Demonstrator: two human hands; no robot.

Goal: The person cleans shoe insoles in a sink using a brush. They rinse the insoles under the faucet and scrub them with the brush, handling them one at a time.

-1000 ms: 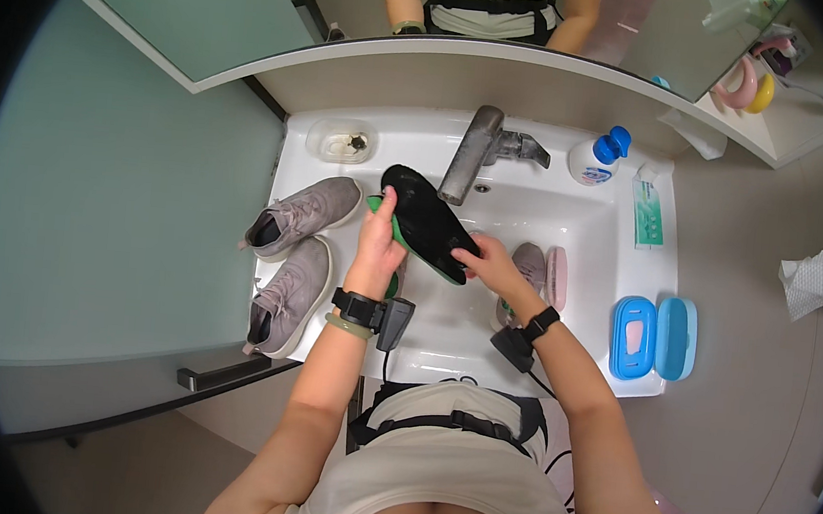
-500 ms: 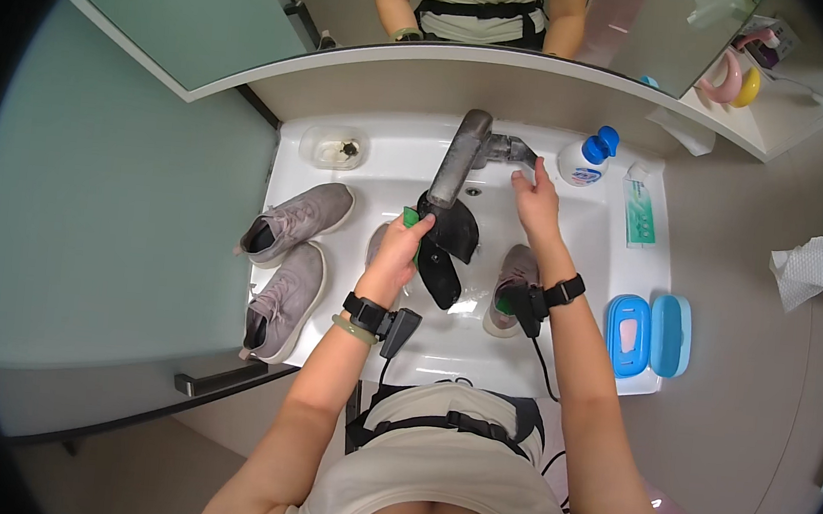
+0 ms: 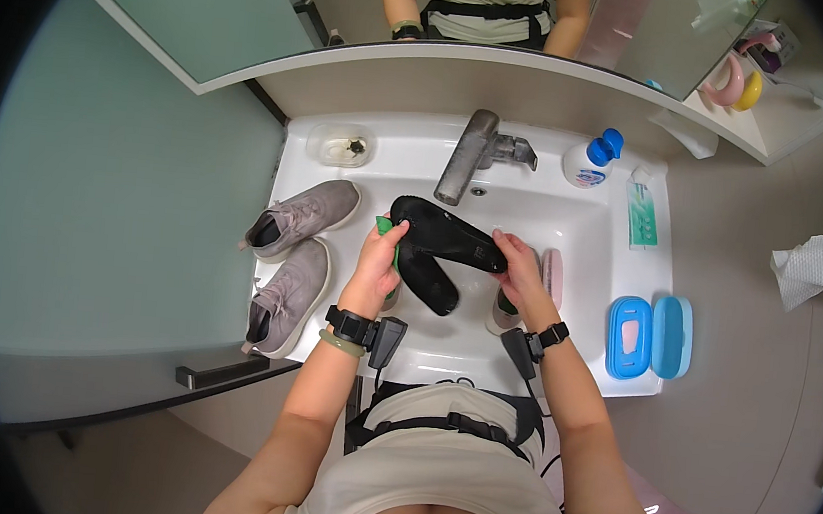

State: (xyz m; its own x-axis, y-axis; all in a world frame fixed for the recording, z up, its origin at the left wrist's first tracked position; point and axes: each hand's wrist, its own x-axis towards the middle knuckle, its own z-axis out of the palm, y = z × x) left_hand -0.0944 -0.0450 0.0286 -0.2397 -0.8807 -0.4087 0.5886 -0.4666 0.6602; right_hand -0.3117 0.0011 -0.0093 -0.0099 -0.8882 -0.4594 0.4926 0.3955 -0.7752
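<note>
Two black insoles [image 3: 447, 239] are held over the basin, one lying slantwise over the other. My left hand [image 3: 379, 256] closes on their left ends, together with a small green thing [image 3: 384, 225] whose kind I cannot make out. My right hand [image 3: 520, 267] pinches the right end of the upper insole. Beneath my right hand a greyish shoe [image 3: 504, 311] stands in the basin, mostly covered. A slim pinkish object [image 3: 553, 275] shows beside that hand. Another shoe is almost wholly hidden below my left hand.
A grey faucet [image 3: 467, 159] rises behind the insoles. Two grey-pink shoes [image 3: 293, 291] rest on the left rim, near a clear soap dish [image 3: 340, 145]. On the right are a white bottle with blue cap [image 3: 591, 163], a green-white tube [image 3: 642, 214] and an opened blue soap box [image 3: 627, 359].
My right hand has come down from the faucet handle and taken the end of one insole. The insoles have moved from under the spout toward me, and my left hand has shifted slightly left.
</note>
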